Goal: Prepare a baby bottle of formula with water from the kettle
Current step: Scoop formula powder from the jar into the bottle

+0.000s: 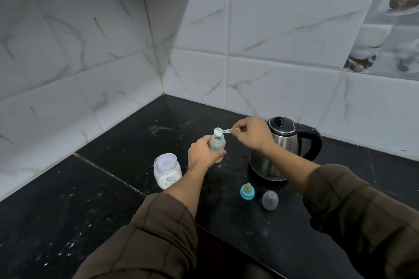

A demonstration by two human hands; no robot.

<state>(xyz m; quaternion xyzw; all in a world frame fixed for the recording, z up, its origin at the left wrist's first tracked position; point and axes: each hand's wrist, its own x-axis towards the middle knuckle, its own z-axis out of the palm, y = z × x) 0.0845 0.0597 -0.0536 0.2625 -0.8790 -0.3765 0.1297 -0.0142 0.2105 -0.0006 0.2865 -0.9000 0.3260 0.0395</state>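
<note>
A: Translucent plastic baby bottle [217, 147] stands upright on the black speckled stone counter [127, 142], no teat on. Left hand [202, 153] is wrapped round its lower body — fingers curled across the front, thumb side toward the camera.

B: Right side?

A: Right hand [253, 133] pinches the flat handle of a small white scoop [221, 131] between thumb and fingertips. Scoop bowl sits directly over the bottle's open neck, round, with white powder in it. Cannot tell whether the bowl touches the rim.

B: Other parts?

A: Clear round formula jar [167, 171], lid off, white powder inside, just left of the left wrist. Teal screw ring with its rubbery teat [247, 190] rests on the counter near the camera side of the kettle; the domed clear cap [269, 199] lies just beside it, to its right.

B: Kettle?

A: Brushed-steel kettle [281, 149] — black lid and black loop handle, lid closed, behind the right forearm. Glossy marble-look wall tiles [283, 29] meet in the corner behind. Both sleeves [163, 233] are brown fabric, pushed up the forearms.
</note>
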